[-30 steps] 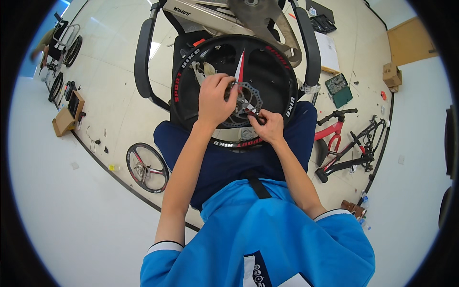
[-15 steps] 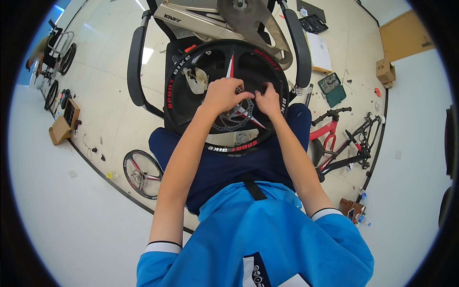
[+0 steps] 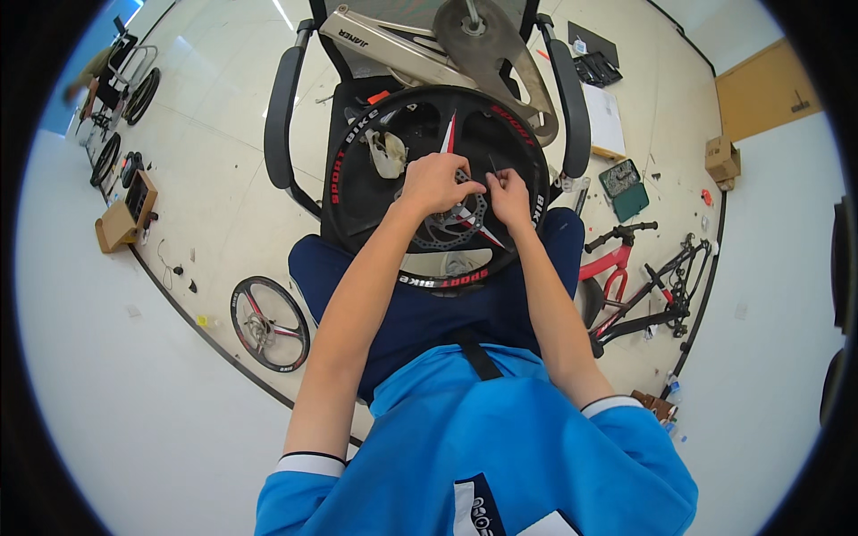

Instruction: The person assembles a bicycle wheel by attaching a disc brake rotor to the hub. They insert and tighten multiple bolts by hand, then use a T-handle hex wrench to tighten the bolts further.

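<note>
A black bicycle wheel (image 3: 344, 207) with red-and-white spokes lies flat across a chair's seat and over my lap. A perforated silver brake disc (image 3: 471, 223) sits at its centre. My left hand (image 3: 435, 185) is closed over the hub and the disc's far edge, its thumb pointing right; what its fingers grip underneath is hidden. Just right of it, my right hand (image 3: 510, 198) pinches a thin dark rod (image 3: 492, 164), which sticks up past the fingertips. A crumpled whitish piece (image 3: 387, 154), perhaps plastic or a glove, lies left of the hub.
A silver frame part (image 3: 380, 46) rests behind the wheel, between the chair's armrests (image 3: 284, 116). Another wheel (image 3: 270, 323) stands at left on the floor. Red and black bike frames (image 3: 617, 268), a green tool case (image 3: 631, 203) and an open box (image 3: 126, 217) lie around.
The view has shifted, so the chair and wheel appear slightly further right and lower. My right hand has turned a little, and the thin rod now shows above its fingers. My left hand stays on the hub.
</note>
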